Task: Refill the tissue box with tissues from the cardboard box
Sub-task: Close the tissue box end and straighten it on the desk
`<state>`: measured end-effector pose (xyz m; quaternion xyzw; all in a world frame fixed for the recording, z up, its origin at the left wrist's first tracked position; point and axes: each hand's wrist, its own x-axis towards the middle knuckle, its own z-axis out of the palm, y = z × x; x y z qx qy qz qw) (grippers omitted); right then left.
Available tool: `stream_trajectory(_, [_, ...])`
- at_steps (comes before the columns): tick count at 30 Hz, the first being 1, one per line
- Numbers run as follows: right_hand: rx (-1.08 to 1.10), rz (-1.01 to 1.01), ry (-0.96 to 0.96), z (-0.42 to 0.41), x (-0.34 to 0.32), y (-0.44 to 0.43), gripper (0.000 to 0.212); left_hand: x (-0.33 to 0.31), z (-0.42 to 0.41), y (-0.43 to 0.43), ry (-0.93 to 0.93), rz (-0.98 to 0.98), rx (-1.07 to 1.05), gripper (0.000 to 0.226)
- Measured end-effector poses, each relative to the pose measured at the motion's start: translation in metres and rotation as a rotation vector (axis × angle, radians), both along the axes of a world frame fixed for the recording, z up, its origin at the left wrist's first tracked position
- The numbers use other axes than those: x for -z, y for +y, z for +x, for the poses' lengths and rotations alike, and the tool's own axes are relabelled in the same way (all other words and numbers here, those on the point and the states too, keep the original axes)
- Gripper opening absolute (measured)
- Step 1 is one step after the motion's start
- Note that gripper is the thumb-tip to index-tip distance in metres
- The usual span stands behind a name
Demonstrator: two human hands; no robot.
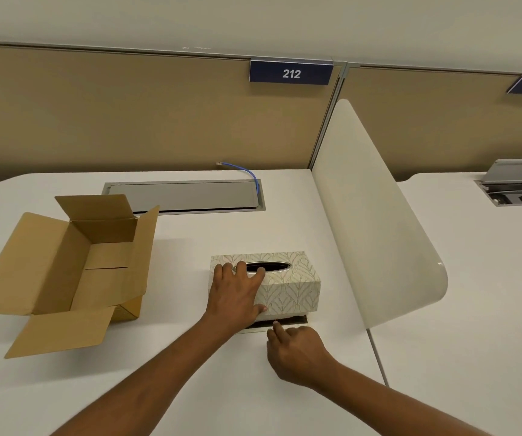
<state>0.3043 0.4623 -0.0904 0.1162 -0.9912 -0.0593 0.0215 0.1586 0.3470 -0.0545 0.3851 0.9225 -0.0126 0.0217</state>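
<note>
The refill looks near its end or not begun: I cannot tell. The left hand [236, 297] presses spread, straight fingers on the tissue box [288, 291], whose slot beside them is dark and shows no tissue. The right hand [294, 350], loosely curled and holding nothing, touches the box's base [291, 322] just ahead of its fingers. Far left of both hands, the cardboard box [64, 272] stands open and seems empty.

On my feed: cardboard box [64, 272] is matt brown card, tissue box [288, 294] looks like patterned paper, desk [253, 225] smooth matt white, cable hatch [184, 196] brushed grey metal, divider [373, 215] glossy plastic.
</note>
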Motion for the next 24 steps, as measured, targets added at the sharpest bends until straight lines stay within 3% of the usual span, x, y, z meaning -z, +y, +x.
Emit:
stream_trajectory(3, [0.010, -0.130, 0.238, -0.008, -0.008, 0.003, 0.020, 0.006, 0.008, -0.002, 0.002, 0.005, 0.004, 0.080])
stream_trajectory(5, [0.056, -0.152, 0.300, -0.014, -0.012, 0.002, 0.012, 0.012, 0.013, -0.004, 0.008, 0.011, 0.004, 0.080])
stream_trajectory(7, [0.145, -0.116, 0.267, -0.020, -0.013, 0.001, 0.026, 0.018, 0.019, -0.006, 0.009, 0.029, -0.004, 0.079])
stream_trajectory(9, [0.249, -0.071, 0.149, -0.023, -0.010, 0.001, 0.049, 0.024, 0.026, -0.006, -0.008, 0.035, -0.021, 0.082])
stream_trajectory(11, [0.311, -0.061, 0.014, -0.022, -0.002, 0.000, 0.060, 0.031, 0.033, -0.008, -0.027, 0.026, -0.040, 0.084])
stream_trajectory(14, [0.321, -0.064, -0.089, -0.017, 0.014, -0.001, 0.064, 0.043, 0.043, -0.011, -0.058, 0.003, -0.051, 0.087])
stream_trajectory(18, [0.288, -0.051, -0.090, -0.008, 0.026, -0.004, 0.070, 0.052, 0.054, -0.013, -0.101, -0.029, -0.047, 0.093])
stream_trajectory(24, [0.233, -0.023, -0.061, -0.008, 0.028, 0.001, 0.070, 0.050, 0.054, -0.014, -0.091, -0.094, -0.034, 0.079])
